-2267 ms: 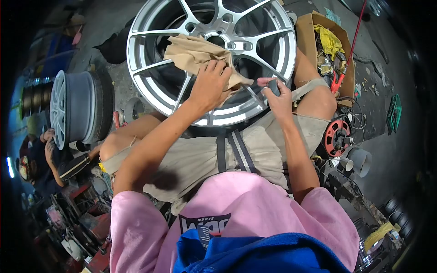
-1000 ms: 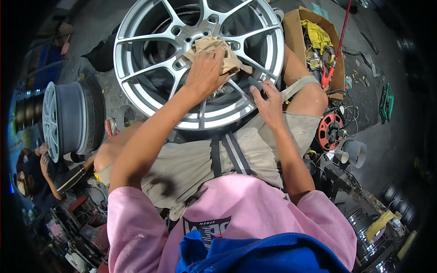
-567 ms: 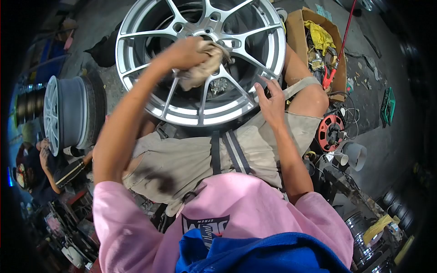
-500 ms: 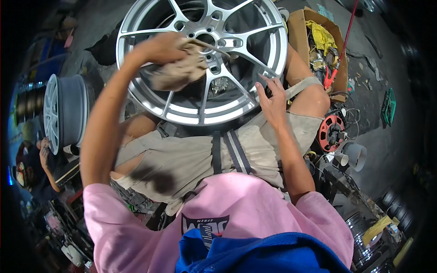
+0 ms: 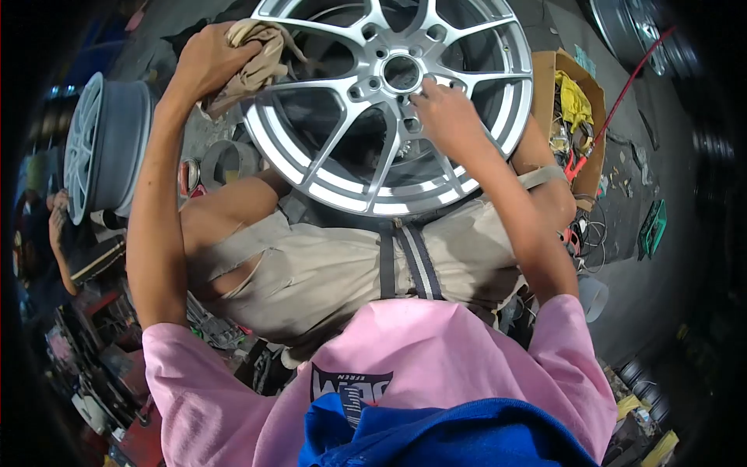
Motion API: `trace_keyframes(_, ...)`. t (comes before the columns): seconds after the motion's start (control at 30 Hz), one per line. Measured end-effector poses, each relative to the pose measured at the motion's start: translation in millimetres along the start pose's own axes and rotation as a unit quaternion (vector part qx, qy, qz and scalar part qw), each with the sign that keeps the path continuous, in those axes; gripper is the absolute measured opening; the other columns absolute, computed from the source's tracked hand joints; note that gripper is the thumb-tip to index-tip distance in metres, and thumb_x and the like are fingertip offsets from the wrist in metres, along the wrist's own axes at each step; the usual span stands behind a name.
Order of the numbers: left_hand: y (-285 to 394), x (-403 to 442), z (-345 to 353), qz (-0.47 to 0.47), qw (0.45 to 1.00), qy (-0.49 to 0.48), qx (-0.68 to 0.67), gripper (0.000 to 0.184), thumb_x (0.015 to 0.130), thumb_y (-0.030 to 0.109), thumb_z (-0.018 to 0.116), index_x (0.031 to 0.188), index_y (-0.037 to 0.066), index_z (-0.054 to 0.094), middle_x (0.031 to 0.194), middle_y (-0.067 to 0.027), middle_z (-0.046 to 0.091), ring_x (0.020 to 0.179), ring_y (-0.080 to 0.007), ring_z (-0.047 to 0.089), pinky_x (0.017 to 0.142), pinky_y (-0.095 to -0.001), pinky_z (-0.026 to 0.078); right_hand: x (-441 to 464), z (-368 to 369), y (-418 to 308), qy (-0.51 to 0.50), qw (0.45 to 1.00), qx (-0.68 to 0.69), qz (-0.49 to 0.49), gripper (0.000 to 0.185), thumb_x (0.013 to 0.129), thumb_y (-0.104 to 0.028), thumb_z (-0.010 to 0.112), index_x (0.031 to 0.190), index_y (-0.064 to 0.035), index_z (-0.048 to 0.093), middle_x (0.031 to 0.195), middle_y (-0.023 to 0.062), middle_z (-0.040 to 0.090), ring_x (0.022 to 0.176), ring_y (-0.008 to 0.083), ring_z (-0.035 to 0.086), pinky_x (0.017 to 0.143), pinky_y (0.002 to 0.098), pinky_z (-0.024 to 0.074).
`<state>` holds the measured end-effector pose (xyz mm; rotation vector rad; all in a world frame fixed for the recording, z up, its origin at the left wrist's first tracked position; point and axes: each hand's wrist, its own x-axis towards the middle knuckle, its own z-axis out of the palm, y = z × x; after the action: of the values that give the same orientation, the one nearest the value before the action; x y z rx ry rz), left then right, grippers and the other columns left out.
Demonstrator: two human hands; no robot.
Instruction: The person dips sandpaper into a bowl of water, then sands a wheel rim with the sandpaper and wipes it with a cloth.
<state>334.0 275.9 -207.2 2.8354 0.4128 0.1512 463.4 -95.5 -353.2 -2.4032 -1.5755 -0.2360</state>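
With the left hand clutching tan cloth, I can't tell the grip of the right hand or progress on the alloy wheel.

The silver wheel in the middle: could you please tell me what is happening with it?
The person's left hand grips a bunched tan cloth at the left edge of the silver wheel; whether the cloth touches it is not clear. The right hand is at the wheel's middle, close to the centre hole, and I cannot see whether it holds anything. Further left, another person's hand is near a second wheel.
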Motion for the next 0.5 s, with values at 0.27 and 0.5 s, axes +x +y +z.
trace_keyframes(0.27, -59.3, -11.7, -16.8, -0.072, 0.993, 0.045, 0.085, 0.051, 0.091, 0.048, 0.067, 0.121, 0.007, 0.072, 0.109, -0.0254, 0.075, 0.106, -0.0480, 0.069, 0.092, -0.0513, 0.054, 4.6, -19.8, 10.0, -0.061, 0.996, 0.041, -0.042, 0.014, 0.093, -0.013, 0.065, 0.096, -0.0067, 0.076, 0.102, 0.0111, 0.066, 0.092, 0.0306, 0.069, 0.080, 0.0453, 0.0519)
trace_keyframes(0.5, -84.1, -62.7, 25.0, -0.165, 0.953, -0.128, -0.219, 0.046, 0.091, 0.035, 0.069, 0.114, -0.005, 0.073, 0.089, -0.0094, 0.074, 0.084, -0.0162, 0.069, 0.076, -0.0324, 0.054, -9.2, -29.9, 7.5, -0.025, 0.990, 0.135, 0.018, 0.017, 0.094, -0.016, 0.066, 0.094, -0.0024, 0.076, 0.098, 0.0144, 0.065, 0.089, 0.0368, 0.068, 0.080, 0.0497, 0.0531)
